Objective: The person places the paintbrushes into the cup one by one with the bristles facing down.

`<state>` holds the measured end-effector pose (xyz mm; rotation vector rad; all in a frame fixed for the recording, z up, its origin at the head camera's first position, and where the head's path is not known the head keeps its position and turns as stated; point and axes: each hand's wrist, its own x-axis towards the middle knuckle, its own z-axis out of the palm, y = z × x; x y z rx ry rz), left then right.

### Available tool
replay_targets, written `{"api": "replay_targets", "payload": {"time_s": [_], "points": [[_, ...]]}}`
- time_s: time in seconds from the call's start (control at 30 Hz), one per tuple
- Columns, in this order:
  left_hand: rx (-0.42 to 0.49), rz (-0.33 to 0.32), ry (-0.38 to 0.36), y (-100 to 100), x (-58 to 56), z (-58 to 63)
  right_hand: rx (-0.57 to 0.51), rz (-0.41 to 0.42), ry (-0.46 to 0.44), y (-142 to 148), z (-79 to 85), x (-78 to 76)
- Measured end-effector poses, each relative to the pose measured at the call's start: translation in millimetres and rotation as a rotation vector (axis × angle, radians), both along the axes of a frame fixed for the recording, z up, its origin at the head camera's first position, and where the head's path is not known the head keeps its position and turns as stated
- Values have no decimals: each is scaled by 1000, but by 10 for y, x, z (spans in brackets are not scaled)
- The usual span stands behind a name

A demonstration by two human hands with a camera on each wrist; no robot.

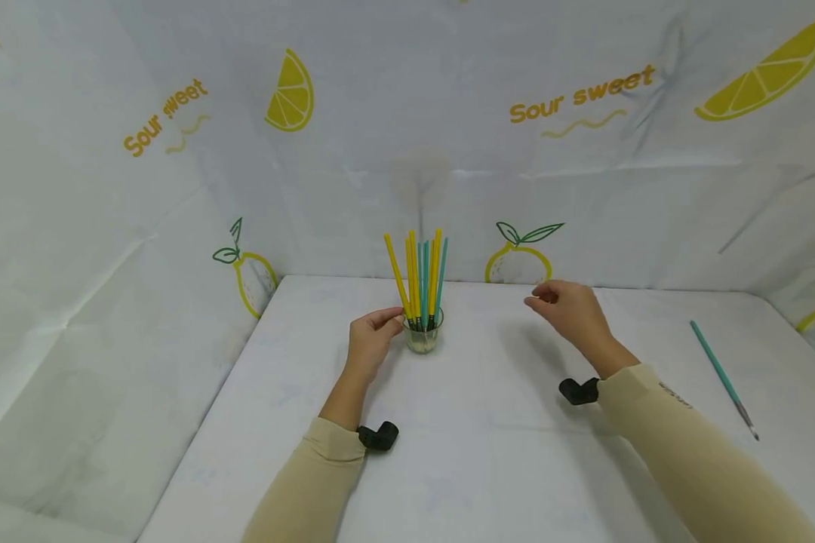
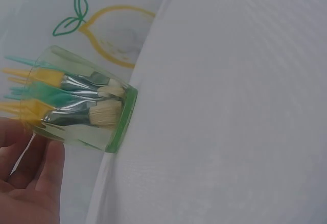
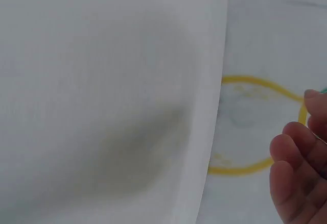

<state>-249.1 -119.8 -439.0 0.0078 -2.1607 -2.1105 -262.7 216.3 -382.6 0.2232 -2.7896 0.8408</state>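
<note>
A clear green-tinted glass stands on the white table, holding several paintbrushes with yellow and teal handles. Their bristles point down inside it, as the left wrist view shows. My left hand is at the left side of this glass, finger and thumb bent at its rim. To the right of the glass, my right hand is raised above the table near its back edge. Its fingers are loosely curled with nothing visible between them, and its shadow falls on the cloth below.
A single teal paintbrush lies on the right part of the table, its tip toward the near side. Behind the table hangs a white cloth printed with lemons. Both wrists wear a black camera mount.
</note>
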Motion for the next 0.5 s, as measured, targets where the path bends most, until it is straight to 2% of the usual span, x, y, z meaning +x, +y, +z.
{"api": "replay_targets", "payload": {"time_s": [0.2,0.33,0.5], "points": [[-9,-9,-23,-35,-16,10,88,-66,-146,746,26,109],[-1,-25,-35,-45,-22,20,134,-104,-192,1222,16,231],[-18,-39,-48,-41,-11,99,178,-142,-251,1729,-21,396]]}}
